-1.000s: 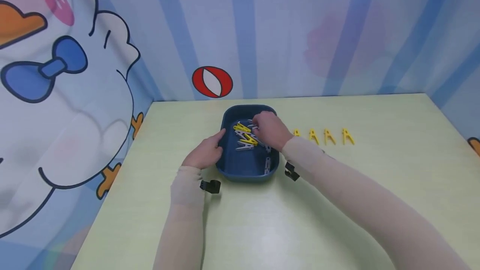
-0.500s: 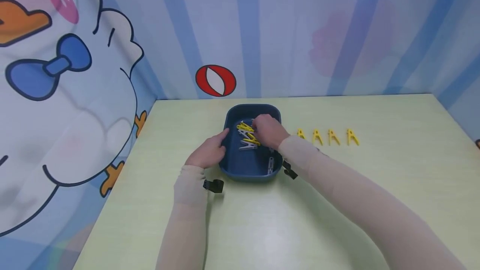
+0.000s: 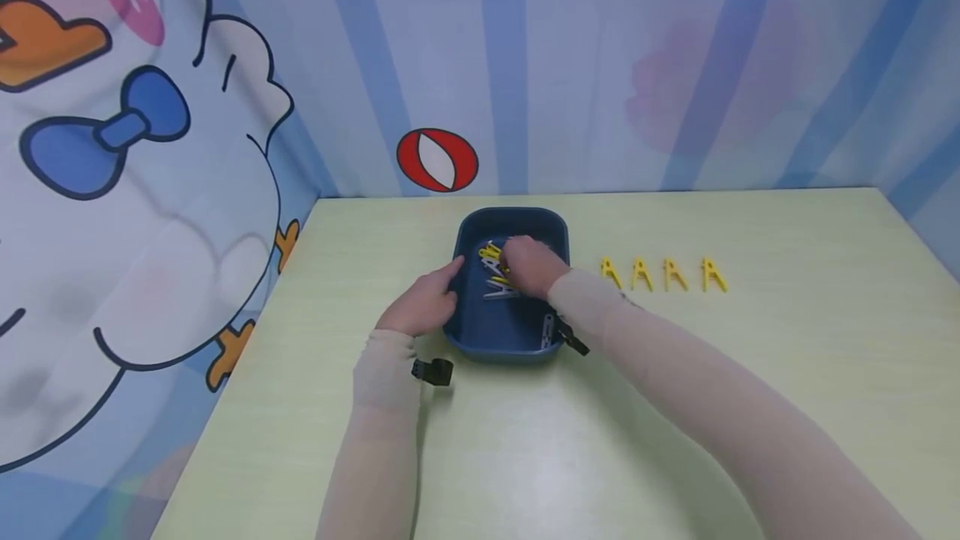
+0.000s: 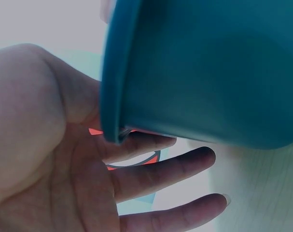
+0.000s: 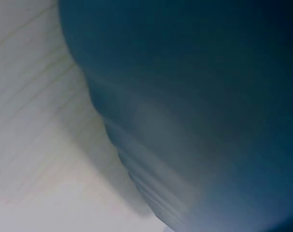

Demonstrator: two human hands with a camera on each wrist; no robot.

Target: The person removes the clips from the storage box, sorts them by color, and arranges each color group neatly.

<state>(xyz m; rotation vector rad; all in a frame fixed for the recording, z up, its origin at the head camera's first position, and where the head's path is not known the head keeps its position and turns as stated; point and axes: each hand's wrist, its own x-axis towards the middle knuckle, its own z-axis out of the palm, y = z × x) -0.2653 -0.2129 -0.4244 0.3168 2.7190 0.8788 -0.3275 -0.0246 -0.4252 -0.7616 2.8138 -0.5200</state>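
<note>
A dark blue plastic bin [image 3: 495,338] stands on the table, with yellow clothespins [image 3: 489,252] and pale grey clothespins [image 3: 498,290] piled inside. My left hand [image 3: 422,300] holds the bin's left rim, thumb over the edge. In the left wrist view its other fingers [image 4: 160,176] stretch along the outside, under the rim. My right hand [image 3: 531,267] reaches down into the pile, its fingertips hidden among the clothespins; whether they pinch one cannot be seen. The right wrist view shows only the bin's outer wall [image 5: 151,111] and some table.
To the right of the bin, several yellow clothespins [image 3: 641,273] lie in a row on the pale table [image 3: 787,273]. One grey clothespin [image 3: 547,332] lies at the bin's near right corner. A printed cloth backdrop [image 3: 585,65] rises behind the table.
Within the bin, my right hand has moved left and slightly nearer, covering more of the pile. My left hand keeps its hold on the rim. The head view has shifted slightly.
</note>
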